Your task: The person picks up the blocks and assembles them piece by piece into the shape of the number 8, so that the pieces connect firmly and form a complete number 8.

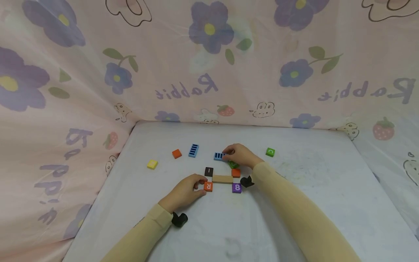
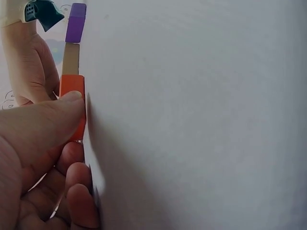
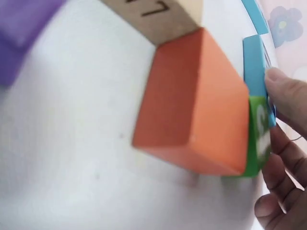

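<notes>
In the head view my left hand [image 1: 184, 193] pinches an orange letter R block [image 1: 208, 187] between thumb and fingers, and the left wrist view shows the thumb [image 2: 57, 115] on its side. My right hand [image 1: 243, 155] holds the right end of a blue block with dark bars [image 1: 218, 156]. Just below that hand, a green block [image 1: 234, 165] is partly covered. It sits against a plain orange block [image 3: 218, 110]. A wooden bar [image 1: 222, 179] lies amid the orange blocks, a black block [image 1: 208, 171] and a purple 8 block [image 1: 237, 188].
Toward the back left of the white table [image 1: 314, 203] lie a yellow block [image 1: 152, 164], another orange block [image 1: 176, 154] and a second blue barred block [image 1: 194, 150]. A green C block [image 1: 270, 152] lies to the right. A flowered curtain [image 1: 170, 65] hangs behind.
</notes>
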A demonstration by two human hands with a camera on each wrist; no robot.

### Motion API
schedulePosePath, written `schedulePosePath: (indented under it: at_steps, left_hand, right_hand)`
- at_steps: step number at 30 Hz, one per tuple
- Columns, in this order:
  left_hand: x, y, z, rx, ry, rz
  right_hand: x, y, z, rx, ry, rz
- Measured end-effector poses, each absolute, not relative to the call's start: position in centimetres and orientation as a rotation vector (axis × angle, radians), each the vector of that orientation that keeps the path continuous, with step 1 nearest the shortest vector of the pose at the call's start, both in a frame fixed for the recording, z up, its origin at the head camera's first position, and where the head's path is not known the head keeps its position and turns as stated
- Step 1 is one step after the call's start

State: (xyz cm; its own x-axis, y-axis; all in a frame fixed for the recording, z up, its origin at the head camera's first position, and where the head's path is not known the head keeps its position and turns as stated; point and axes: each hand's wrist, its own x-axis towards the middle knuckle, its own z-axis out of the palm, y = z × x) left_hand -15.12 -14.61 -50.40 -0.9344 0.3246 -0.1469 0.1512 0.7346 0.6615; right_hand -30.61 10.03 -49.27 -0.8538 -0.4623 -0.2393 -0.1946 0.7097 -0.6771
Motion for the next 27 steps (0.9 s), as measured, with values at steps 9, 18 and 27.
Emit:
schedulePosePath:
  at_steps: [9,18,27]
  left_hand:
    - [-15.20,-14.63,-50.42,0.362,2.675,1.002]
    - [-15.15,-14.65,-50.32,0.363,2.672,1.014]
    - [-15.11,-14.59,-50.32,0.358,2.679,1.004]
  right_hand:
    - [-30.98,10.67,-49.63,-0.516,2.522,-0.933]
    - [-30.89,10.69,-49.68,-0.525,2.521,-0.937]
    - [-30.98,10.80,-49.90,-0.514,2.529,-0.935]
